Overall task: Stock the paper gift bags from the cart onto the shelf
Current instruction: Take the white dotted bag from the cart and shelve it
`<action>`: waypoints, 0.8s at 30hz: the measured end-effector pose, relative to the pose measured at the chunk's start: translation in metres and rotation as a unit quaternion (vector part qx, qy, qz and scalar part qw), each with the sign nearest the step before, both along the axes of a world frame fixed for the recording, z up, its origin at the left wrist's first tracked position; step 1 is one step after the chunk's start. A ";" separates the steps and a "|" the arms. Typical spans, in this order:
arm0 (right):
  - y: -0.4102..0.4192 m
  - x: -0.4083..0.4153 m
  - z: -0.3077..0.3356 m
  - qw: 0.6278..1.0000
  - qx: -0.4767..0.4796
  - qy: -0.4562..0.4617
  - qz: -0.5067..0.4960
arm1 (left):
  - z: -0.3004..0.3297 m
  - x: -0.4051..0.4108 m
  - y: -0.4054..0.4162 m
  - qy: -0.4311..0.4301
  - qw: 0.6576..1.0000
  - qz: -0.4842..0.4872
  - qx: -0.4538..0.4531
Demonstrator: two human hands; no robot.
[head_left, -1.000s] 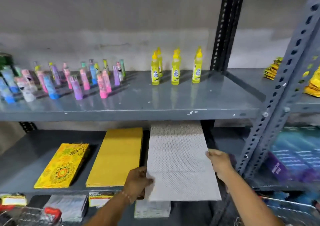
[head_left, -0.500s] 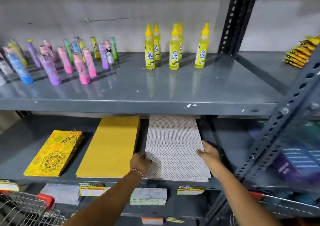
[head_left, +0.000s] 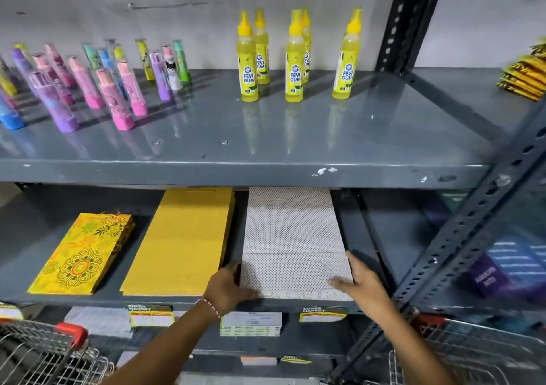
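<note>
A stack of white dotted paper gift bags [head_left: 291,237] lies flat on the lower grey shelf [head_left: 393,237], its front edge level with the shelf's lip. My left hand [head_left: 227,288] grips the stack's front left corner. My right hand [head_left: 362,281] holds the front right corner, thumb on top and fingers along the side. To the left lie a stack of plain yellow bags [head_left: 183,243] and a yellow patterned bag [head_left: 79,254]. A wire cart [head_left: 44,352] with a red handle shows at the bottom left.
The upper shelf [head_left: 236,172] overhangs the bags and carries yellow glue bottles [head_left: 294,68] and several coloured tubes [head_left: 118,89]. A slotted steel upright [head_left: 461,237] stands right of my right hand. A second wire basket [head_left: 472,352] sits at the bottom right.
The white stack has slid back from overhanging the shelf's lip to lying fully on the shelf. Both hands followed it inward and now sit at its front corners.
</note>
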State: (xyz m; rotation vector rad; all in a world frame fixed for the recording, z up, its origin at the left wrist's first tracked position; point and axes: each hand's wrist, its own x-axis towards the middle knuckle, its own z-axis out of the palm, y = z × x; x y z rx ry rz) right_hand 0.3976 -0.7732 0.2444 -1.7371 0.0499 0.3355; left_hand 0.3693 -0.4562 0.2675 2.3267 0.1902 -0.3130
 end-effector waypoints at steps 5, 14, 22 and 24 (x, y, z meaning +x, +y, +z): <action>-0.001 -0.034 -0.002 0.996 -0.085 -0.020 -0.002 | -0.006 -0.012 0.008 -0.087 0.994 -0.045 0.053; 0.003 -0.042 0.003 0.982 -0.166 -0.058 -0.067 | 0.002 -0.007 0.007 -0.064 0.998 -0.010 0.017; 0.000 -0.045 0.000 0.983 -0.141 -0.043 -0.110 | -0.004 0.000 0.013 -0.019 0.995 0.047 -0.084; 0.000 -0.045 0.001 0.983 -0.132 -0.042 -0.117 | -0.003 0.000 0.012 -0.014 0.993 0.064 -0.094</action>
